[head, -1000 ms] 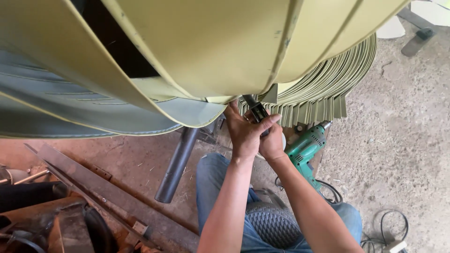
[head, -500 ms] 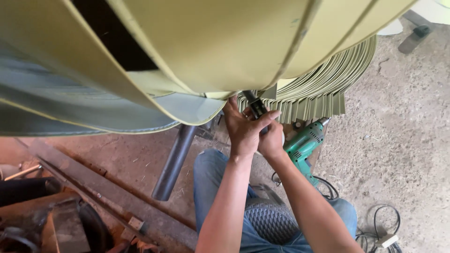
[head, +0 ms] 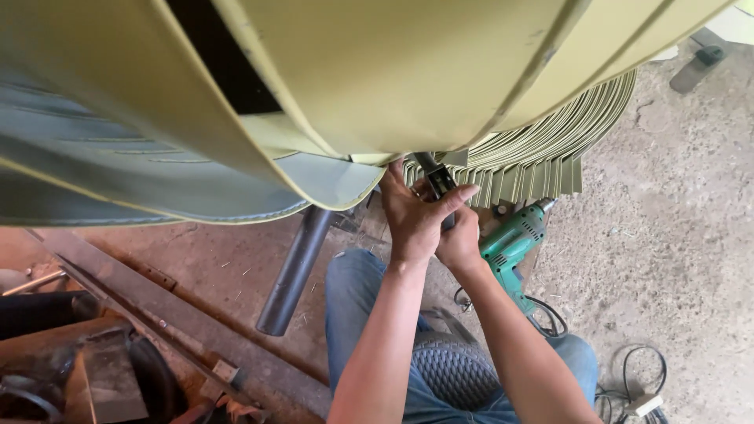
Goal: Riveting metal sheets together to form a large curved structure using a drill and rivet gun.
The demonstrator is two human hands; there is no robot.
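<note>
Both of your hands are together under the lower edge of the big curved yellow sheet [head: 408, 71], wrapped round a dark hand tool [head: 434, 174]. Your left hand [head: 415, 220] closes over it from the front, fingers across the handle, while your right hand [head: 462, 239] backs it from behind. Only the upper end of the tool shows above your fingers, pointing up to where the sheet's edge meets the pale folded tab beside it. Gripping with both hands so close to the edge looks like a way to steady the tool and put force into that one spot; I cannot tell what kind of jaws or tip it has.

You sit low with your knees in blue jeans [head: 353, 290] under the work, which puts the edge at chest height. Just past your right hand a green electric drill [head: 512, 239] lies on the floor [head: 667, 235], its cord looping toward you, within easy reach. Behind your hands, a stack of ribbed yellow strips [head: 542, 157] fans out. A dark pipe [head: 297, 267] slants down from under the sheet at your left, and a rusty steel bar [head: 157, 314] lies across the floor's lower left corner.
</note>
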